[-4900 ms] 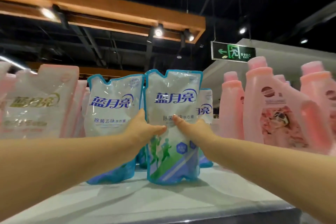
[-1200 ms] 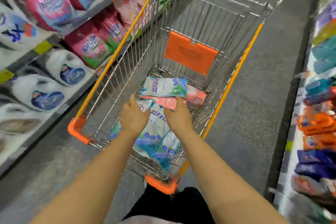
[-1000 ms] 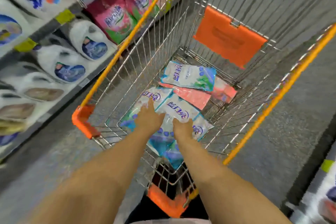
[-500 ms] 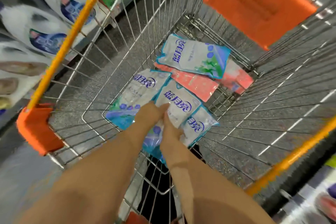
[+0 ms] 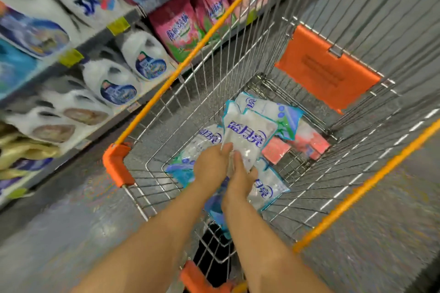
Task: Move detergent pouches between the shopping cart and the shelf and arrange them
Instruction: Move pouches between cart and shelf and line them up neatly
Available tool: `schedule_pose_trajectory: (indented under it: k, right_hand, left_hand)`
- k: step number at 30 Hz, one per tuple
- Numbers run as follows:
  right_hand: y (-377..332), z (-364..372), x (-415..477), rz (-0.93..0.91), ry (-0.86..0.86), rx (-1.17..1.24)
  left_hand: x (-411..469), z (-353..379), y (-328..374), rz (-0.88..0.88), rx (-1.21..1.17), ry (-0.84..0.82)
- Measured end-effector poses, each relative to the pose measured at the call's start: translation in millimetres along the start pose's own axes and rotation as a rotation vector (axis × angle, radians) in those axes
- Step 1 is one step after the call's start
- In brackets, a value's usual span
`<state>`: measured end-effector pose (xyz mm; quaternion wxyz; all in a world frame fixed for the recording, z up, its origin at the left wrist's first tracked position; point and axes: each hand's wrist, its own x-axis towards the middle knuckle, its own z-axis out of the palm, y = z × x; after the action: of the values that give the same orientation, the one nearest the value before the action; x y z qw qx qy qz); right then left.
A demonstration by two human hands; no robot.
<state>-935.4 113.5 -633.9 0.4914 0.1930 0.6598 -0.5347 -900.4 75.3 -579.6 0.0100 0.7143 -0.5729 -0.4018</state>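
Both hands reach down into the wire shopping cart. My left hand and my right hand grip the lower half of a white and blue detergent pouch, which is lifted and tilted above the others. Beneath it lie a second blue pouch on the left, another near my right wrist, and one farther in. Pink pouches lie on the cart floor to the right.
Shelves on the left hold white detergent bottles and pink bags, close to the cart's orange-railed left side. An orange panel hangs on the cart's far wall. Grey floor lies to the right.
Both hands have closed on the middle blue pouch and raised it off the pile, its top now tipped toward the cart's far end. The view has pulled back slightly.
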Motion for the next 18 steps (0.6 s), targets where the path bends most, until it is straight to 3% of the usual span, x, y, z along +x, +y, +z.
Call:
schedule_pose_trajectory:
  k: [4, 9, 18]
  right_hand:
    - [-24.6, 13.8, -38.6, -0.113, -0.165, 0.028]
    - [-53.0, 32.6, -100.4, -0.291, -0.243, -0.049]
    - [-30.3, 69.8, -250.2, -0.559, -0.441, -0.004]
  left_hand:
    - [-31.0, -38.7, 21.2, 0.084, -0.153, 0.142]
    - [-65.0, -94.0, 27.0, 0.221, -0.325, 0.241]
    - [-152.5, -221.4, -16.6, 0.464, -0.452, 0.426]
